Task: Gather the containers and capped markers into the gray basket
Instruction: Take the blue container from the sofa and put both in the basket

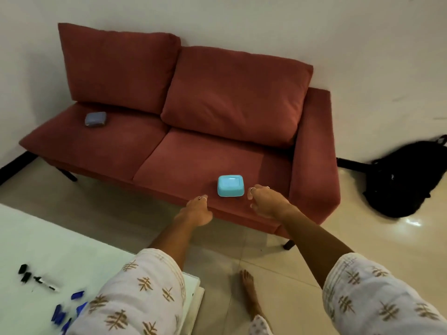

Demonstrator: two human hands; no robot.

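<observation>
We see left hand [197,210] and right hand [264,201] loosely curled, holding nothing, either side of blue container [230,186] on sofa's [193,153] near edge, gray container [95,119] far left cushion, markers [44,282] on near-left table [48,243]

Sofa [193,151] centre frame: one container [230,186] at front edge of right seat, second container [95,119] on left seat. Counter [48,250] lower left carries marker [44,282], caps [24,273]. Bag [408,177] on floor, right.
</observation>
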